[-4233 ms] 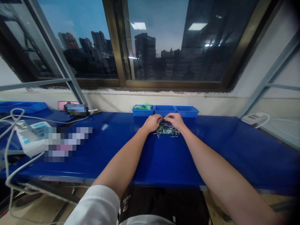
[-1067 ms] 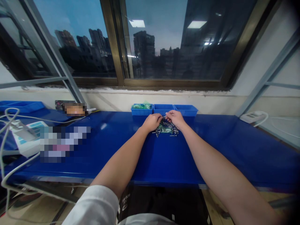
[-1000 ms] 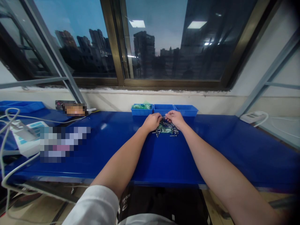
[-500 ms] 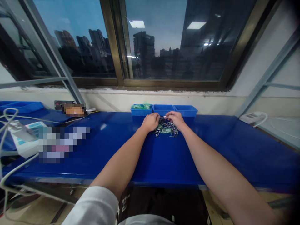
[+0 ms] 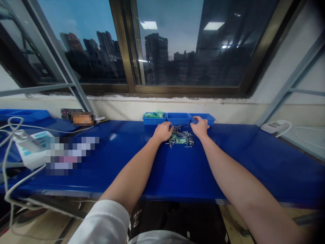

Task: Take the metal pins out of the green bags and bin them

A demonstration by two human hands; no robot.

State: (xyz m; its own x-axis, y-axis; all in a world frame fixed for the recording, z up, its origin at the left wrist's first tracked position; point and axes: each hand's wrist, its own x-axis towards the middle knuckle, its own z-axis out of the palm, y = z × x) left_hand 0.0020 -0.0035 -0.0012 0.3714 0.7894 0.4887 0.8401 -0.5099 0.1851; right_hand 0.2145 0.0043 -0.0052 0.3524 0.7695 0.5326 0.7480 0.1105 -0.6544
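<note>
A loose pile of thin silver fasteners (image 5: 183, 136), like screws or nails, lies on the blue table, partly over some pale green material. My left hand (image 5: 163, 131) rests at the pile's left edge with its fingers curled down; what its fingertips hold, if anything, is hidden. To the pile's right, my right hand (image 5: 200, 127) reaches to the front of the right blue bin (image 5: 210, 119), thumb and forefinger apart, and no object shows between them. Beside that bin are the middle blue bin (image 5: 178, 118) and the left blue bin (image 5: 152, 120), which holds green packets (image 5: 155, 115).
The blue table (image 5: 122, 169) runs below a window. On its left are a white device (image 5: 31, 152), looping white cables (image 5: 10, 189) and a blurred-out patch. More blue bins (image 5: 30, 115) stand far left. A white power strip (image 5: 273, 126) lies at right, near a grey metal post.
My right hand has gone from above the pile, fingertips pinched, to the front of the right bin, and its fingers have spread. My left hand stays at the pile's left edge.
</note>
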